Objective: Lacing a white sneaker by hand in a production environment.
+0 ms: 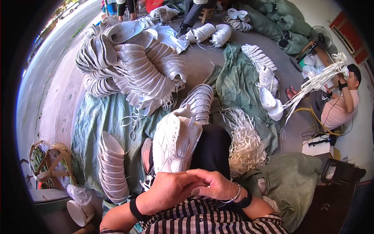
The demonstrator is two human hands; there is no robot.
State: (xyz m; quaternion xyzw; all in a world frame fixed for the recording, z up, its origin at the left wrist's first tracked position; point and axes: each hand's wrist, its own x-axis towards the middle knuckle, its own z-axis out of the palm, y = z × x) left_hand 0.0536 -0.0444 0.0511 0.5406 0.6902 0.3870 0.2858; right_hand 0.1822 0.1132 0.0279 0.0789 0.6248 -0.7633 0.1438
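Where white shoe (177,146) sits: by our dark-clad leg (214,152), toe twd us, just beyond hands.
L hand (167,191) + R hand (216,185): together, fingers meeting; grip hidden, can't tell if we're pinching sth.
Eyelets (175,130): visible ones look bare; we'd prob. best keep shoe steady, row facing us.
Lace bundle (247,146): tangled, R of leg; draw strands singly, w/o yanking.

From afar I see a smooth, leather-like shoe (176,142), crinkled plastic sheeting (83,130) at nine o'clock and matt cloth laces (247,146) at four.
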